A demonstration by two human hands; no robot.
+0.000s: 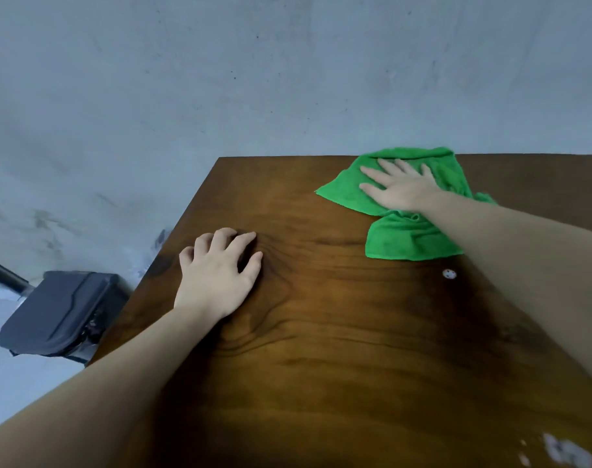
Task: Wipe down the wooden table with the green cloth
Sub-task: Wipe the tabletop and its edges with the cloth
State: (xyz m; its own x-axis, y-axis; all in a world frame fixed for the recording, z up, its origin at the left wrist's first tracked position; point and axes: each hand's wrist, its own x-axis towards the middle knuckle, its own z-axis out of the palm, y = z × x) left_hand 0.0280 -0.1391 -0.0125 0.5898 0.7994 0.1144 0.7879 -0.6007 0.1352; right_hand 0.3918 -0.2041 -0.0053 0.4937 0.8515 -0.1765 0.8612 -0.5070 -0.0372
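A dark brown wooden table [338, 332] fills the lower middle of the head view. Near its far edge lies a crumpled bright green cloth [409, 234]. My right hand [399, 187] presses flat on top of the cloth with its fingers spread, pointing left. My left hand [220, 275] rests palm down on the bare wood near the table's left edge, fingers slightly curled and holding nothing.
A small white round spot [449, 273] sits on the wood just below the cloth. White smudges [564, 450] mark the near right corner. A dark grey chair [58, 312] stands on the floor left of the table. A grey wall [287, 79] rises behind the far edge.
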